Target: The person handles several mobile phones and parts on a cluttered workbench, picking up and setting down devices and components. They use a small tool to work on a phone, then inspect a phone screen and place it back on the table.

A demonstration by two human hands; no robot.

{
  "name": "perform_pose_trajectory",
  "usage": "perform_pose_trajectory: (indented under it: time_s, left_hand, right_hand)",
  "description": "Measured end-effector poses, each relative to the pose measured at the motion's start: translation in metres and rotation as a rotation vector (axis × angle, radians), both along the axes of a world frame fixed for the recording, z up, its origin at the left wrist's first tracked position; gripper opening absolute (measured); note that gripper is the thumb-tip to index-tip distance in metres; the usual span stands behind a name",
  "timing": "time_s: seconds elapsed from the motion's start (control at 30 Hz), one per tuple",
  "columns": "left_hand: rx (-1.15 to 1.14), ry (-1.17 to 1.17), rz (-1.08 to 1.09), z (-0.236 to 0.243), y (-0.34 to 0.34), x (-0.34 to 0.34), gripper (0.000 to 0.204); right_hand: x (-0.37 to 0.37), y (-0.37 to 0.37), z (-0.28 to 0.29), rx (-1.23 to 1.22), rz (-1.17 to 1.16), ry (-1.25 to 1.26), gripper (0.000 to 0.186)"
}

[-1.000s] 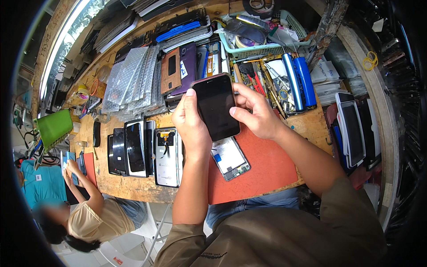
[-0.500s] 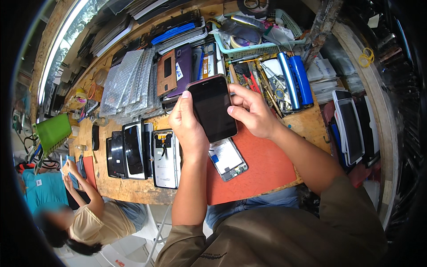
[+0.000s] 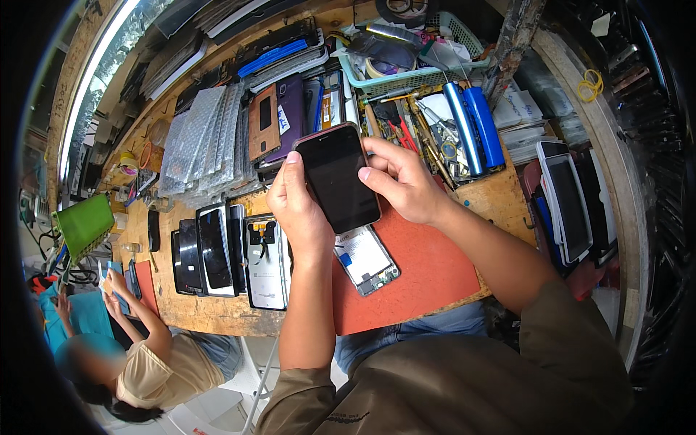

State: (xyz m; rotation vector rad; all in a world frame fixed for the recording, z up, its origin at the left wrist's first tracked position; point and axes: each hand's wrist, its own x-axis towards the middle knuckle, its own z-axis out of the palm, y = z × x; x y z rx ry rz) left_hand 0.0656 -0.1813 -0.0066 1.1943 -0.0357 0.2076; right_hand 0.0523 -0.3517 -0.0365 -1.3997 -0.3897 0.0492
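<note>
A smartphone [image 3: 337, 180] with a dark screen is held up in both hands above the bench. My left hand [image 3: 299, 206] grips its left side, the thumb along the edge near the top. On the other side my right hand [image 3: 406, 181] holds the right edge, thumb on the front and fingers curled behind. Partly covered by the held phone, an opened phone [image 3: 368, 264] with its battery and circuit board bare lies on the red mat [image 3: 435, 268]. Left of my forearm lies an opened tablet-like device [image 3: 267, 268] with a white inside.
Several dark-screened devices [image 3: 214, 250] lie left on the wooden bench [image 3: 217, 313]. Bubble-wrap sleeves [image 3: 206, 141] are stacked behind them. A green basket [image 3: 406, 80] of tapes stands at the back, near tools and two blue rolls [image 3: 480, 127]. At far left another person [image 3: 156, 362] works.
The view has shifted slightly, so the bench and its things appear a little displaced. Both hands still hold the smartphone. At the far left, another person's hand has come into sight.
</note>
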Motion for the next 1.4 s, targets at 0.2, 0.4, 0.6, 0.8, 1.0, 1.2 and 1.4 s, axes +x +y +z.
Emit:
perform_pose_trajectory:
  time_s: [0.2, 0.4, 0.6, 0.8, 1.0, 1.2, 1.4]
  left_hand:
    - [0.017, 0.003, 0.013, 0.001, 0.0, 0.0, 0.034]
    - [0.0, 0.011, 0.009, 0.003, -0.002, -0.001, 0.034]
    - [-0.02, 0.006, 0.001, 0.003, -0.003, -0.001, 0.033]
    - [-0.018, 0.012, 0.017, 0.002, -0.003, 0.0, 0.032]
    - [-0.005, 0.028, 0.025, 0.002, -0.001, 0.0, 0.033]
    - [0.012, 0.006, 0.028, 0.0, -0.001, 0.0, 0.035]
    - [0.026, 0.008, 0.027, 0.0, -0.001, 0.0, 0.035]
  right_hand:
    - [0.001, 0.001, 0.001, 0.01, -0.019, -0.014, 0.04]
    - [0.001, -0.003, 0.0, -0.023, 0.03, -0.007, 0.045]
    - [0.002, -0.001, -0.002, 0.016, 0.028, -0.011, 0.045]
    - [0.001, -0.003, 0.002, -0.057, 0.021, -0.004, 0.051]
    - [-0.001, 0.001, 0.003, -0.068, 0.007, -0.04, 0.059]
    - [-0.003, 0.004, 0.004, -0.063, -0.006, -0.051, 0.064]
    - [-0.004, 0.008, 0.004, -0.062, -0.028, -0.039, 0.065]
